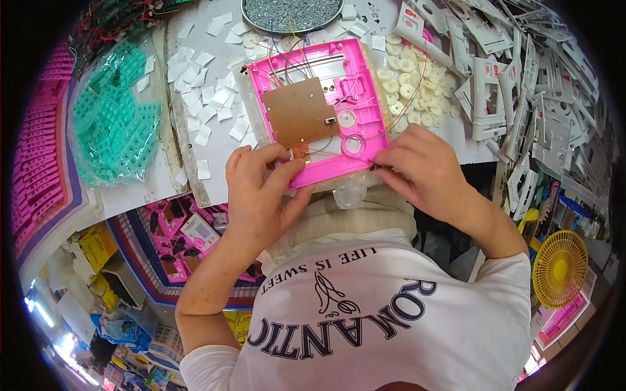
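Observation:
A pink plastic housing [329, 167] lies open side up in front of me, slightly tilted. A brown circuit board [298, 112] sits in it at an angle, with thin coloured wires running off its far side. My left hand [262, 186] grips the housing's near left corner, fingertips by a small orange-copper piece [301, 152] below the board. At the near right corner, my right hand [424, 166] pinches with thumb and forefinger; a tiny dark bit shows there, too small to name. One thin wire crosses from the housing toward the white discs on the right.
White square pads [202, 98] scatter on the left, cream discs [417, 85] on the right. A round tray of screws [292, 27] stands at the back. Bagged green parts [117, 114] lie far left; white plastic casings [492, 98] pile up right. Below left is a bin of pink pieces [179, 228].

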### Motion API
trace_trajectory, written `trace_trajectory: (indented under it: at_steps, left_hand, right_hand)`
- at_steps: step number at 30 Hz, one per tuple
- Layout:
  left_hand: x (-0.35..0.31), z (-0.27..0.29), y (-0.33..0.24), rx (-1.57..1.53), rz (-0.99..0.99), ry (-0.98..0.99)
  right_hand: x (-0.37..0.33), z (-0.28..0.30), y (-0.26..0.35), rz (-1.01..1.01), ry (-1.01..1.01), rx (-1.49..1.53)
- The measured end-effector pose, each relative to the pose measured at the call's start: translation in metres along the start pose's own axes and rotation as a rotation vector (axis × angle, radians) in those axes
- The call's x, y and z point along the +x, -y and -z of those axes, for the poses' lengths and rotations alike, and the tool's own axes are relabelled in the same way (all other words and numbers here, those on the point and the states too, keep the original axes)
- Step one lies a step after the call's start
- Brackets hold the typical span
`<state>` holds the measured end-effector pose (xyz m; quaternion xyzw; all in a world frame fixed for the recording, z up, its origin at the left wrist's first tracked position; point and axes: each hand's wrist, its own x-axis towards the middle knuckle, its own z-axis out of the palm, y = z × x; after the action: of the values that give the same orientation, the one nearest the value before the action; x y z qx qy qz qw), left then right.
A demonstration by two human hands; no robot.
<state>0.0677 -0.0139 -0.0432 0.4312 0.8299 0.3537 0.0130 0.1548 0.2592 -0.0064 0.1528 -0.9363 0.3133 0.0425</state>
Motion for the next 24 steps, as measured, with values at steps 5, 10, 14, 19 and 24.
trace_trajectory:
  at_steps: [5,10,14,19,24]
  left_hand:
    - [-0.002,-0.001,0.001,-0.007,0.0,-0.006]
    - [-0.002,0.001,0.001,-0.006,0.0,0.006]
    - [0.001,0.009,-0.017,0.081,0.031,0.052]
    - [0.015,-0.012,-0.048,0.085,-0.13,0.134]
    - [0.018,-0.028,-0.049,0.15,-0.186,0.213]
  right_hand:
    - [-0.005,-0.002,-0.005,0.09,-0.045,-0.12]
    - [-0.003,-0.01,-0.026,0.198,-0.085,-0.033]
    - [-0.008,-0.015,-0.037,0.293,-0.12,-0.097]
    - [-0.014,-0.024,-0.036,0.307,-0.207,-0.174]
    - [-0.019,-0.02,-0.024,0.237,-0.19,-0.218]
